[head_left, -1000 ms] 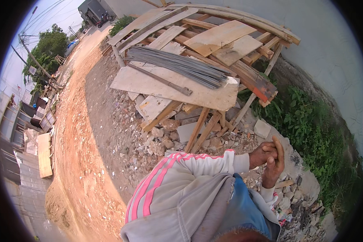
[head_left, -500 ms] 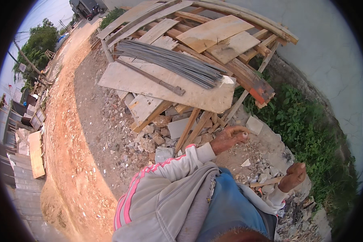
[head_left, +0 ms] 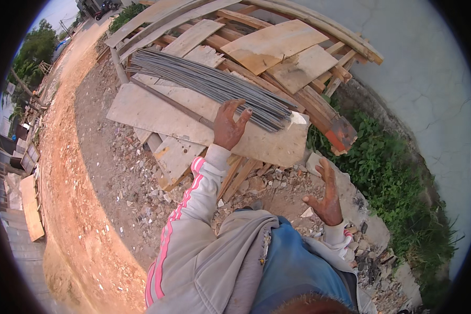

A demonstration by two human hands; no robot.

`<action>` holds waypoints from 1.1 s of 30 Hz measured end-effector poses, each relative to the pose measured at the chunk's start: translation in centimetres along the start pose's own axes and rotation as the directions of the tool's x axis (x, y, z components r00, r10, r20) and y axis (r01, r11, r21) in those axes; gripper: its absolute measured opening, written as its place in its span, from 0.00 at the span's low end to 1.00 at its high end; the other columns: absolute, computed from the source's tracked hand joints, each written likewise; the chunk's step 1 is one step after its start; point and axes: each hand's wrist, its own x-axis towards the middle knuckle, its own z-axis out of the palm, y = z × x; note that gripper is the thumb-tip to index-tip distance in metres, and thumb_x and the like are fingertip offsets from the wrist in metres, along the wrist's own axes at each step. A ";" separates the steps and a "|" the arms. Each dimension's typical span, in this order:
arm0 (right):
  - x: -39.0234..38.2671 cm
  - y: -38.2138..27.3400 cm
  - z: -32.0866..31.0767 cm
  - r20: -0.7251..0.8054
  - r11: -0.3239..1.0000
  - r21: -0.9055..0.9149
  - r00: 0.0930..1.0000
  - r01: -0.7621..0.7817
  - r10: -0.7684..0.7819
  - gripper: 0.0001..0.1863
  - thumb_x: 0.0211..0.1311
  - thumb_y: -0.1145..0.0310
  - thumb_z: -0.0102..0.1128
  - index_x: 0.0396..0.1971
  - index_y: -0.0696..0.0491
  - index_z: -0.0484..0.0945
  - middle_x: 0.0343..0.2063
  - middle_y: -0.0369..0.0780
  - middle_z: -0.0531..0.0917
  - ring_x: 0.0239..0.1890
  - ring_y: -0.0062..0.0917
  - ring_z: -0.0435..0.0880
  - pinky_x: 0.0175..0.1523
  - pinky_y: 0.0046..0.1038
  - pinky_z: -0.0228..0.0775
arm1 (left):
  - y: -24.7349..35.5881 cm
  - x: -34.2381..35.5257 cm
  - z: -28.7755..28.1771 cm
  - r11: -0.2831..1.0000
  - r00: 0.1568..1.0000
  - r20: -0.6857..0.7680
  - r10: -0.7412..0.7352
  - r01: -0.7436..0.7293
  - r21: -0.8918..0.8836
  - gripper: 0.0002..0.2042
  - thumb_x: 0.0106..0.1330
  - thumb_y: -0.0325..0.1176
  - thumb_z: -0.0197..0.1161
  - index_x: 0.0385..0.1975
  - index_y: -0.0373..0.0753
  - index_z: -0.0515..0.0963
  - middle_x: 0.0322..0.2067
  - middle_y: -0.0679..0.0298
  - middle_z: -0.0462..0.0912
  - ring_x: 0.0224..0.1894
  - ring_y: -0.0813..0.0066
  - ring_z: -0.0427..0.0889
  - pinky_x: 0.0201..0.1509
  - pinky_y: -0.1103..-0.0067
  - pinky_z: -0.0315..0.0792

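Note:
A bundle of thin grey steel rods [head_left: 209,86] lies across a pale plywood board [head_left: 152,112] on a timber pile. My left hand [head_left: 230,125] is over the board at the near side of the bundle, fingers bent and thumb apart. Its fingertips overlap the rods' near edge; I cannot tell whether they touch. Beside the bundle lies a long rusty metal bar [head_left: 175,103], its near end hidden behind my left hand. My right hand [head_left: 327,198] is raised above the rubble to the right, thumb and fingers spread, holding nothing.
Planks and beams [head_left: 319,112] are stacked under and behind the board, some ends jutting out. Broken rubble [head_left: 136,178] covers the ground before the pile. Green weeds [head_left: 387,157] grow along a grey wall [head_left: 424,78] at right. A dirt road [head_left: 73,193] runs along the left.
My left hand has moved forward and left, from above the rubble to the rods. The right hand has come forward and left, its fingers opening out. The view has shifted slightly.

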 end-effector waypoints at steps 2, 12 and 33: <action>4.0 -0.9 0.5 0.040 0.999 -0.034 0.999 0.017 -0.015 0.43 0.62 0.50 0.69 0.69 0.59 0.64 0.61 0.56 0.74 0.64 0.49 0.73 0.68 0.43 0.64 | -3.1 1.2 -0.5 0.989 0.999 -0.048 0.015 -0.008 0.149 0.20 0.67 0.44 0.67 0.53 0.37 0.80 0.52 0.51 0.80 0.56 0.49 0.77 0.61 0.62 0.72; 25.3 3.3 9.6 0.296 0.888 -0.434 0.955 0.150 -0.017 0.40 0.66 0.39 0.59 0.66 0.56 0.69 0.61 0.56 0.74 0.59 0.54 0.77 0.62 0.46 0.71 | -7.0 0.4 -0.1 0.937 1.000 -0.017 0.008 -0.002 0.350 0.20 0.63 0.42 0.69 0.52 0.39 0.81 0.57 0.54 0.76 0.63 0.53 0.72 0.65 0.63 0.70; 27.6 5.4 16.2 0.330 0.706 -0.672 0.944 0.224 0.014 0.58 0.46 0.26 0.67 0.64 0.63 0.69 0.52 0.61 0.77 0.54 0.56 0.78 0.54 0.48 0.75 | -6.9 1.3 -0.1 0.957 0.992 -0.112 -0.059 0.088 0.275 0.19 0.57 0.36 0.71 0.47 0.36 0.80 0.52 0.55 0.76 0.60 0.53 0.73 0.63 0.65 0.71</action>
